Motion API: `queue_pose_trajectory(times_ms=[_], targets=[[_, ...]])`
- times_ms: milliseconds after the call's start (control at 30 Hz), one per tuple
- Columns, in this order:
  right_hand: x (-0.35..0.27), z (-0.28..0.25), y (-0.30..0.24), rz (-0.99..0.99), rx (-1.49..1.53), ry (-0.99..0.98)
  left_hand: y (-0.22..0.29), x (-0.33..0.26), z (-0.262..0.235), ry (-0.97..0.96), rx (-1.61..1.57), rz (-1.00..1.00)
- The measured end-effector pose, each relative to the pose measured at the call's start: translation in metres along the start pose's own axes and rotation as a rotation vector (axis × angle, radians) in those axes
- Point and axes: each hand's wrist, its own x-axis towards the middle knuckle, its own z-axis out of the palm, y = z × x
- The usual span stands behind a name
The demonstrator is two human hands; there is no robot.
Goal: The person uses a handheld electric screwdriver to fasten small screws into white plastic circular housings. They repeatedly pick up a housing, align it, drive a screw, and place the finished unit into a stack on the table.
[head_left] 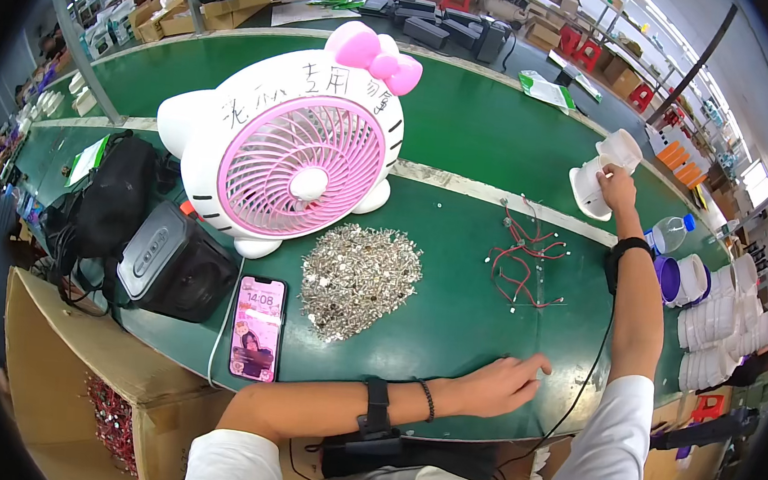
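My right hand [619, 187] reaches out to the far right, its fingers closed on a white plastic housing [590, 195] with a rounded flange. Just beyond it sits a second white plastic piece [621, 149], touching or overlapping the first. Near the table's front edge, my left hand [506, 384] hovers over or rests on the green top, fingers stretched to the right and holding nothing. Thin red wires with small white connectors [522, 260] lie between the two hands. A heap of small metal parts [358, 279] is spread left of the wires.
A white and pink fan [305, 157] stands behind the heap. A phone [258, 329] and a black speaker [179, 260] lie to the left. Stacked white cups [711, 329] and a bottle [670, 234] stand at the right. A cardboard box [77, 351] is at lower left.
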Motion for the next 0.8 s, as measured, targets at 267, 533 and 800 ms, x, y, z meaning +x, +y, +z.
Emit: queue_pose_trajectory(times_ms=[267,533,800], targets=[[-0.005,-0.001,0.004,0.071,-0.041,0.023,0.003,-0.001,0.000,0.030,-0.017,0.018],[-0.004,0.009,0.014,0.020,-0.294,-0.048,-0.002,0.002,0.006,0.045,-0.012,0.055],[-0.029,-0.009,-0.110,-0.214,0.024,0.272,-0.008,0.002,0.007,0.056,-0.019,0.061]])
